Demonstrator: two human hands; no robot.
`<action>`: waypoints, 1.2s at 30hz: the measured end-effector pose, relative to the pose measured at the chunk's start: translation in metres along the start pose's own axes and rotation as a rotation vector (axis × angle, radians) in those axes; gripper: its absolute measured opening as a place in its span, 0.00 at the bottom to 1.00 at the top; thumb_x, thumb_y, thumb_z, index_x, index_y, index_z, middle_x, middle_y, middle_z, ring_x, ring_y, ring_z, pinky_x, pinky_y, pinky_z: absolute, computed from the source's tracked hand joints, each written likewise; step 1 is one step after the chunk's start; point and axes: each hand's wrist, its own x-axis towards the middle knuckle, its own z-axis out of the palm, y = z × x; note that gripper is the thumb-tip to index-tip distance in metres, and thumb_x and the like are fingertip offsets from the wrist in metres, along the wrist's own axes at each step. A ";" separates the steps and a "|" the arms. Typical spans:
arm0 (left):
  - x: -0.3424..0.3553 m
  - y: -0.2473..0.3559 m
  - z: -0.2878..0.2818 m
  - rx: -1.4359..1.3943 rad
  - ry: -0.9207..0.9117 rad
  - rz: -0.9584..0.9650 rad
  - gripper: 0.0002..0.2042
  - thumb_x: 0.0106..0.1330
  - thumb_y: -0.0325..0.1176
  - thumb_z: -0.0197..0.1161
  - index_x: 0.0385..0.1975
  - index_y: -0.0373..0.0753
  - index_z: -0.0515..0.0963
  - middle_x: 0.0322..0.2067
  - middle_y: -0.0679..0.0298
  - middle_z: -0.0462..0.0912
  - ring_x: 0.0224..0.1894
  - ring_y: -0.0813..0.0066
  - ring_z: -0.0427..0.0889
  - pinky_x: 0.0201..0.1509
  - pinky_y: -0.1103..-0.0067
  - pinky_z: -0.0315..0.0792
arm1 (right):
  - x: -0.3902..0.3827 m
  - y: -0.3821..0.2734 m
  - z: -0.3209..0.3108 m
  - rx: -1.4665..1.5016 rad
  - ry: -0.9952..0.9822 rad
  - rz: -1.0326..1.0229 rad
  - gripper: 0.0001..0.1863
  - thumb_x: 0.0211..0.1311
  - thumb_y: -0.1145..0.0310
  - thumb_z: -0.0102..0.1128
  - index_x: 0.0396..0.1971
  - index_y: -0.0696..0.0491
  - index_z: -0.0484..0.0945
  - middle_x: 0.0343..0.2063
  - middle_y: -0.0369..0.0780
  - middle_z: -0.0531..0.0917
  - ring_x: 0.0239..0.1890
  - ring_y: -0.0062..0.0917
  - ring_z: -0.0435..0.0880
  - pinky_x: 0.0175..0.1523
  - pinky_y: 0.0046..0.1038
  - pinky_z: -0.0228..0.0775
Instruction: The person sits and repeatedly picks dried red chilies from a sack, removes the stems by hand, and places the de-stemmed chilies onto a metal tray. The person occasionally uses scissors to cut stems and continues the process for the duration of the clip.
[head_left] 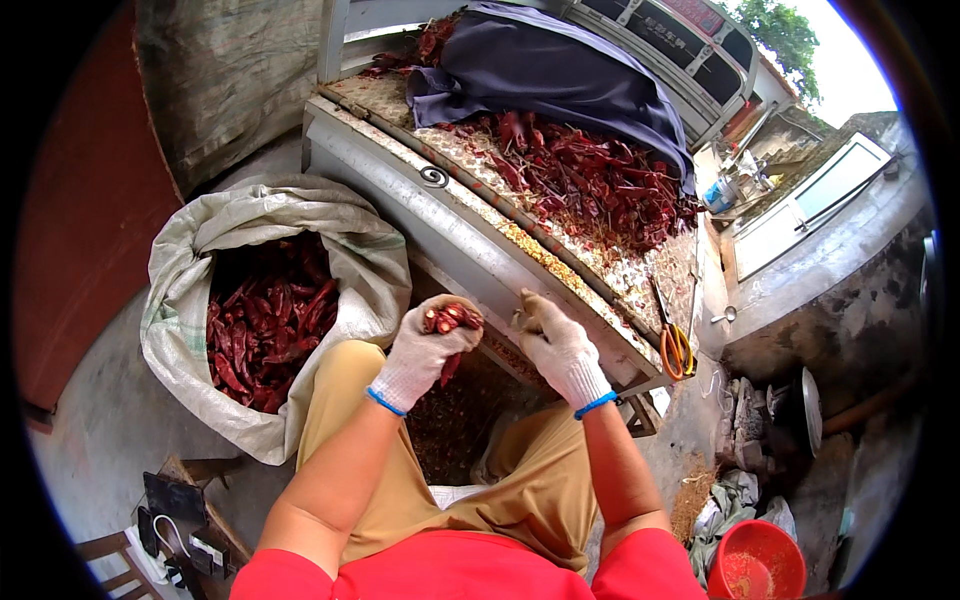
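My left hand (430,345), in a white knit glove with a blue band at the wrist, is closed around a bunch of dried red chillies (452,318). Their cut-looking pale ends face up, and some tips hang below the palm. To its right, my right hand (562,350), gloved the same way, is raised with bent fingers apart and nothing visible in it. Beyond both hands, a heap of dried red chillies (590,180) lies on a metal bed (480,225), partly under a dark cloth (555,70). An open woven sack (370,240) of chillies stands at my left knee.
Scissors with orange handles (677,350) rest at the bed's right corner. Yellow seeds (540,255) line its near edge. A red basin (758,562) sits lower right, near crumpled bags (725,505). A wooden chair (118,565) and small dark devices stand lower left.
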 end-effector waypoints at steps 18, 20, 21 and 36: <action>0.044 0.095 -0.148 0.922 0.314 0.191 0.22 0.55 0.26 0.71 0.52 0.36 0.77 0.40 0.59 0.83 0.42 0.68 0.85 0.47 0.77 0.79 | 0.149 0.014 -0.063 -0.520 0.308 -0.149 0.19 0.62 0.68 0.59 0.54 0.43 0.79 0.59 0.43 0.78 0.49 0.42 0.84 0.53 0.39 0.78; 0.042 0.107 -0.169 1.409 0.430 0.141 0.30 0.51 0.34 0.74 0.57 0.39 0.74 0.48 0.53 0.81 0.49 0.58 0.83 0.54 0.70 0.77 | 0.173 0.014 -0.060 -0.646 0.244 -0.083 0.22 0.63 0.67 0.59 0.58 0.41 0.76 0.63 0.43 0.74 0.52 0.43 0.83 0.55 0.40 0.79; 0.034 0.110 -0.172 1.646 0.473 0.133 0.34 0.49 0.38 0.75 0.60 0.41 0.72 0.53 0.50 0.79 0.54 0.53 0.80 0.59 0.67 0.75 | 0.181 0.010 -0.059 -0.664 0.187 -0.036 0.23 0.63 0.68 0.58 0.59 0.41 0.76 0.64 0.43 0.73 0.54 0.42 0.82 0.56 0.40 0.78; 0.022 0.000 -0.033 0.837 0.081 0.163 0.32 0.58 0.33 0.72 0.63 0.37 0.69 0.56 0.57 0.77 0.54 0.66 0.79 0.58 0.74 0.74 | 0.121 0.030 -0.076 -0.593 0.258 -0.422 0.06 0.68 0.65 0.55 0.37 0.49 0.78 0.34 0.45 0.84 0.35 0.43 0.86 0.38 0.44 0.79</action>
